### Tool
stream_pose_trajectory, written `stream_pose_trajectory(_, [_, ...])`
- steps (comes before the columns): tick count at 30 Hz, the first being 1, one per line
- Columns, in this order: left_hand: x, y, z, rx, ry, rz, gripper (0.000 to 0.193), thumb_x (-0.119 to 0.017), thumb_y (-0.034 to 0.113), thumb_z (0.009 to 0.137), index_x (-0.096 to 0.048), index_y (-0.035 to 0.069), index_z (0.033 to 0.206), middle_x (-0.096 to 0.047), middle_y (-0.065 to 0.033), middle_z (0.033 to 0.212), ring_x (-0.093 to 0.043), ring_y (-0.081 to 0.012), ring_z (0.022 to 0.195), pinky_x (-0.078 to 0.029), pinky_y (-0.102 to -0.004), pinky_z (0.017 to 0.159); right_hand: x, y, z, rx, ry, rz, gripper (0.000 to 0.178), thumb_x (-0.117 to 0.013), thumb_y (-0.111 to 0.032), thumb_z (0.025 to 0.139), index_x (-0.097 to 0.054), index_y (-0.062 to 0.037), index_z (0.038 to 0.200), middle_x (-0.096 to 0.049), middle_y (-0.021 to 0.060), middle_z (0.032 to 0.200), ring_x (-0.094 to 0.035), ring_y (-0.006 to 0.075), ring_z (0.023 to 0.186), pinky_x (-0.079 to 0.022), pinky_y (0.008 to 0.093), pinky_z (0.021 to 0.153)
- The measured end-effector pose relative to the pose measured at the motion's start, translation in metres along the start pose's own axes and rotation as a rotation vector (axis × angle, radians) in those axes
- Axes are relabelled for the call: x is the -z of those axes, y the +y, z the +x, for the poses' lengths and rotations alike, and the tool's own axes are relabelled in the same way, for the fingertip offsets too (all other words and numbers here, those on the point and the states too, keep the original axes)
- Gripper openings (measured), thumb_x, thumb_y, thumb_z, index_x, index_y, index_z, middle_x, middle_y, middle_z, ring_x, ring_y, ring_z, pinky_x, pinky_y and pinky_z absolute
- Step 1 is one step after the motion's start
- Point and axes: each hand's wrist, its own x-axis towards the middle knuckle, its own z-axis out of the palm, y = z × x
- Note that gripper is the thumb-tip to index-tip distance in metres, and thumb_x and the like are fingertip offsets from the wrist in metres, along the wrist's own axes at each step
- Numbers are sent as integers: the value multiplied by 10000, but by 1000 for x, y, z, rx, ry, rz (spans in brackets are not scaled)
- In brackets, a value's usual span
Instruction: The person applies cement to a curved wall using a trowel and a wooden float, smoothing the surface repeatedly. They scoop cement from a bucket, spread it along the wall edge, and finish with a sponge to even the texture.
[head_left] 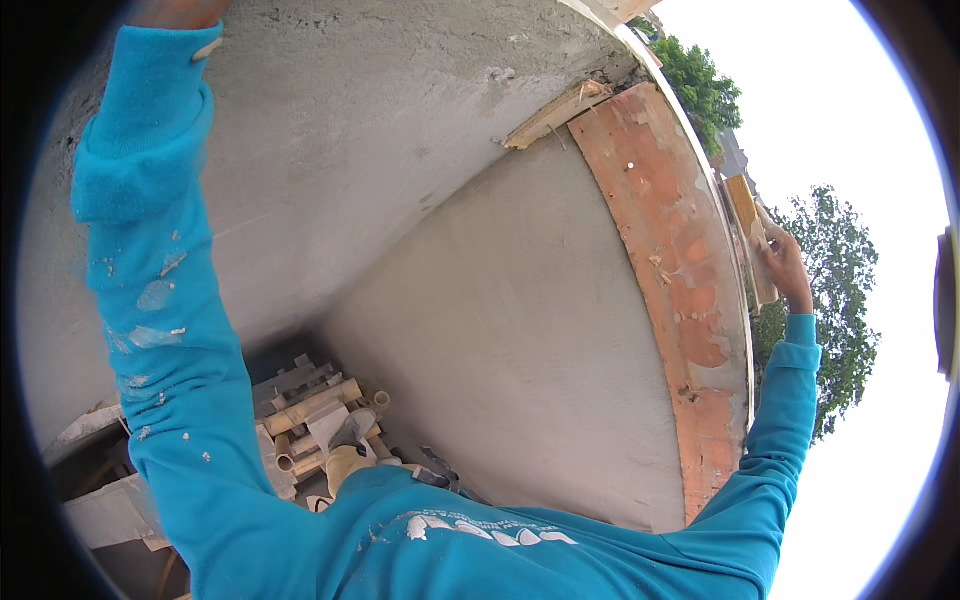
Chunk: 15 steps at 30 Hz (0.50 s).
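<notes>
My right hand (pixel 785 268) is stretched out to the far right, its fingers closed on a pale wooden board (pixel 762 272). This board stands against the outer edge of the orange-faced formwork panel (pixel 665 260). A yellower wooden piece (pixel 741 204) sits just beyond my fingers. At the upper left, only the wrist end of my left hand (pixel 178 12) shows; its fingers lie outside the picture. The left sleeve (pixel 165 300) has pale mortar-like spatters and passes in front of the grey rendered wall (pixel 330 130).
A second smooth grey wall (pixel 510 320) meets the first at a corner. A timber strip (pixel 557 113) is lodged near the top. Low down, my foot (pixel 350 460) is by several bamboo poles (pixel 310 405) and planks. Trees (pixel 835 290) stand outside, beyond the panel's edge.
</notes>
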Motion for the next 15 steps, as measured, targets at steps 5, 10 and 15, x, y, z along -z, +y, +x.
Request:
stream_pose_trajectory(5, [-11, -7, 14, -7, -34, 33, 532, -475, 537, 961, -736, 79, 1037, -706, -192, 871, -685, -359, 843, -522, -468, 750, 5, -1, 42, 54, 107, 85, 566, -635, -317, 923, -498, -76, 1417, -706, 170, 1054, -626, 188, 846, -501, 358, 819])
stream_pose_trajectory(10, [24, -11, 5, 48, -85, 153, 552, -476, 556, 959, -735, 76, 1041, -702, -204, 868, -683, -369, 844, -520, -474, 747, -3, -121, 163, 372, 241, 102, 581, -643, -316, 902, -476, -246, 1454, -685, 140, 866, -614, 249, 732, -485, 408, 733])
stream_pose_trajectory(15, [13, 5, 10, 55, -212, 103, 584, -445, 584, 961, -708, 102, 1159, -681, -254, 985, -656, -406, 941, -494, -483, 836, -19, -159, 208, 260, 196, -30, 405, -579, -187, 881, -617, -26, 1250, -695, 186, 1040, -661, 303, 940, -510, 393, 840])
